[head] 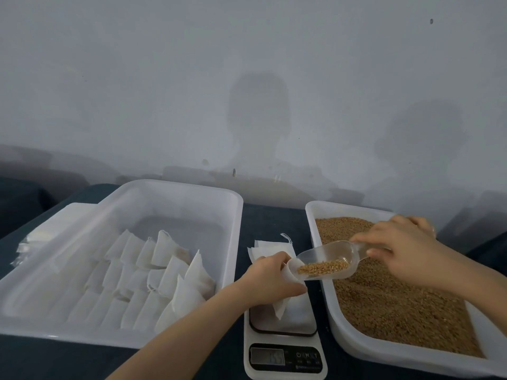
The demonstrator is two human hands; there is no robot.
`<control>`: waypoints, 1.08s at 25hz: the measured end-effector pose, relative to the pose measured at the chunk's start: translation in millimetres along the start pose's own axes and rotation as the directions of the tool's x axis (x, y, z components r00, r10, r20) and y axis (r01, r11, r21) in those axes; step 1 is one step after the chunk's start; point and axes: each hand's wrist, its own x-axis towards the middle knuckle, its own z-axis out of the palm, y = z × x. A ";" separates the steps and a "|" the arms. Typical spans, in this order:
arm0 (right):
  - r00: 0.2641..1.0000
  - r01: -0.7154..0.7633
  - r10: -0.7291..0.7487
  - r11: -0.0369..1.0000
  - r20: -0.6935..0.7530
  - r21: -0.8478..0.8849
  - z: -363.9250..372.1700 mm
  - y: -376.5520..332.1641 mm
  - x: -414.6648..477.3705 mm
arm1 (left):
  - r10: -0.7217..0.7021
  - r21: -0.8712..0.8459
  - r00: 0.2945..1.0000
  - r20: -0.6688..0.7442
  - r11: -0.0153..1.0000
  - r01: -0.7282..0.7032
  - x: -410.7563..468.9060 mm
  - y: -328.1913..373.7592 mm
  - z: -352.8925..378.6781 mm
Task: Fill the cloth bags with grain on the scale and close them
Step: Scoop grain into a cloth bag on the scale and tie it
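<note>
Cloth bag (282,305): where is it found?
— Over the scale (282,340) by the near edge of the worktop (271,215). Its mouth is gripped by the left hand (267,278), and much of it is hidden by the fingers. Whether the scale is touched cannot be told.
— And the scoop (326,259)?
— Its handle is pinched by the right hand (406,248), and grain (323,267) is seen at its lip, set against the bag's mouth. The display (267,355) is blurred and cannot be read.
</note>
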 end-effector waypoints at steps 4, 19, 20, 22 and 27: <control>1.000 0.023 -0.022 0.996 0.018 -0.082 -8.1 -6.4 2.0 | 0.016 0.006 1.000 0.000 1.000 -0.016 1.8 -0.8 0.2; 0.836 0.250 -0.477 0.771 -0.271 -0.585 -38.4 -66.8 0.5 | 0.019 0.040 0.999 -0.038 0.999 -0.018 0.0 2.6 -2.1; 0.785 0.248 -0.519 0.764 -0.339 -0.595 -37.0 -68.9 -2.0 | 0.012 0.036 0.999 -0.034 0.999 -0.011 -0.3 3.5 -2.6; 0.762 0.224 -0.538 0.742 -0.361 -0.632 -32.2 -70.1 -6.3 | 0.005 -0.013 1.000 -0.002 1.000 -0.005 -1.2 4.9 -5.8; 0.795 0.244 -0.527 0.732 -0.301 -0.637 -26.4 -63.1 -10.3 | 0.035 -0.095 0.991 0.126 0.995 -0.023 -6.5 5.7 -20.8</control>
